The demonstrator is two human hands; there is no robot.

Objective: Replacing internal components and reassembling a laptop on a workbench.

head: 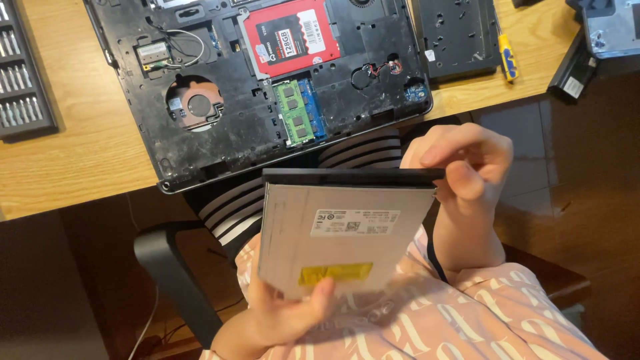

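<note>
The flat grey disc drive (343, 233) is held over the lap, just below the opened laptop (260, 87), its black front edge toward the laptop, left hand (290, 313) gripping its near edge, right hand (467, 163) pinching its far right corner.

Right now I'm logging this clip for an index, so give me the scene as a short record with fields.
setting: wooden desk seen from above, person seated at it
left hand: grips the lower edge of a flat grey optical drive, thumb by its yellow tape
right hand: pinches the drive's black front bezel at the upper right corner
drive pose: held over the lap, clear of the desk
on desk: opened laptop base with red-labelled storage drive, green memory modules
nearby: bit set, yellow-handled screwdriver
</note>
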